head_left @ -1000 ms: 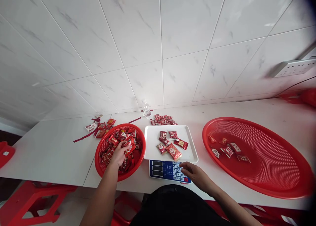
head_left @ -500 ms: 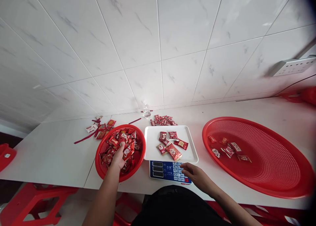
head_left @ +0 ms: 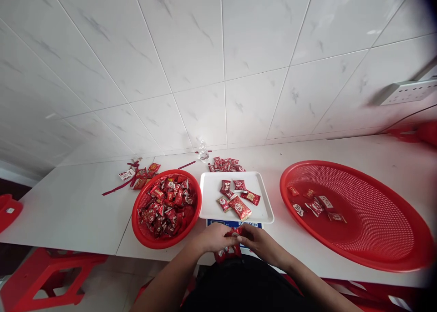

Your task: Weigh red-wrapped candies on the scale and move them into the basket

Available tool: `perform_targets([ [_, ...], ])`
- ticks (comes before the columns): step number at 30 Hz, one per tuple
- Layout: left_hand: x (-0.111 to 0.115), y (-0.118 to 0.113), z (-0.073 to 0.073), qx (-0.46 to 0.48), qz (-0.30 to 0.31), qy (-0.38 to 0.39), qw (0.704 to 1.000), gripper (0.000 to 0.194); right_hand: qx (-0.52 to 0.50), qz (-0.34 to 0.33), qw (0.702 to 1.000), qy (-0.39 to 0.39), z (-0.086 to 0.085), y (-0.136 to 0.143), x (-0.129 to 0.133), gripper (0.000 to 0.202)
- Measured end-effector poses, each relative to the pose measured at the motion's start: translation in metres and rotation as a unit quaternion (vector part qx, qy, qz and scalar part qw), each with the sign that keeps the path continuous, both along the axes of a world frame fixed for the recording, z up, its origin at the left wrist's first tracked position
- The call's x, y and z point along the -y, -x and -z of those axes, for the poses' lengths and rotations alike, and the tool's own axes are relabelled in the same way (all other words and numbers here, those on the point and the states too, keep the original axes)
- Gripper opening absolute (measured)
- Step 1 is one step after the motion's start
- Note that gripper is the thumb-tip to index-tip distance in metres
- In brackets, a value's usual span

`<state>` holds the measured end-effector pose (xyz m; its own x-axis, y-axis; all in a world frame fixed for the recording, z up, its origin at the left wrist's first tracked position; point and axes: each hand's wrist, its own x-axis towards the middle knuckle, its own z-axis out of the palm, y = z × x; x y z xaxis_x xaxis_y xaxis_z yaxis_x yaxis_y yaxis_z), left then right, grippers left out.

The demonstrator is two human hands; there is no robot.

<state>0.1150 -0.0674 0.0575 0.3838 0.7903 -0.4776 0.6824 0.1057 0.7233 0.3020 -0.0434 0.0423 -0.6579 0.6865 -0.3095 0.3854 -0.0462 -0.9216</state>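
My left hand [head_left: 215,238] and my right hand [head_left: 261,244] meet over the keypad of the blue scale [head_left: 213,222]. Their fingers close on a small red wrapped candy [head_left: 235,231] between them. Just beneath my left hand more red wrappers [head_left: 227,254] show against the dark clothing; whether the hand holds them I cannot tell. The white weighing tray [head_left: 209,198] carries several loose wrapped candies, among them a larger red packet [head_left: 241,207]. To the left stands a round red basket [head_left: 135,225] filled with similar candies. My hands hide most of the scale's keys and displays.
A large red colander [head_left: 385,212] at the right holds several packets. Behind the tray lie a heap of red packets [head_left: 225,165] and a clear bottle [head_left: 202,150]. More packets [head_left: 143,178] and dark red ribbon [head_left: 116,189] lie at the left. A red stool [head_left: 48,280] stands below.
My left hand has left the round basket and come right, bringing red wrapped candy over the scale. My right hand has shifted slightly left to meet it and now grips too.
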Motion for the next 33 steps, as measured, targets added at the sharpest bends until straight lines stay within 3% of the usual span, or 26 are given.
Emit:
perform_targets([
  [8,-0.002,-0.002,-0.002,0.022,-0.007,0.009,1.000,0.035,0.041,0.012,0.998,-0.050,0.005,0.001,0.001,0.036],
  [14,-0.001,0.005,-0.004,0.098,-0.060,0.047,0.992,0.028,0.039,0.046,0.997,-0.045,0.005,-0.004,0.000,0.038],
  [18,-0.001,0.026,-0.001,0.090,-0.144,-0.003,0.985,0.025,0.025,0.100,0.995,0.008,0.011,-0.014,-0.003,0.041],
  [22,-0.002,0.056,0.001,0.076,-0.295,-0.080,0.949,0.027,0.051,0.151,0.987,0.014,0.018,-0.026,-0.009,0.043],
  [26,0.000,0.090,0.009,0.018,-0.428,-0.136,0.893,0.030,0.118,0.162,0.978,-0.051,0.020,-0.028,-0.019,0.040],
  [30,0.010,0.114,0.028,-0.072,-0.481,-0.196,0.852,0.029,0.141,0.139,0.975,-0.098,0.020,-0.017,-0.028,0.033],
  [33,0.020,0.122,0.043,-0.115,-0.486,-0.213,0.840,0.032,0.188,0.118,0.964,-0.143,0.022,-0.010,-0.033,0.029],
])
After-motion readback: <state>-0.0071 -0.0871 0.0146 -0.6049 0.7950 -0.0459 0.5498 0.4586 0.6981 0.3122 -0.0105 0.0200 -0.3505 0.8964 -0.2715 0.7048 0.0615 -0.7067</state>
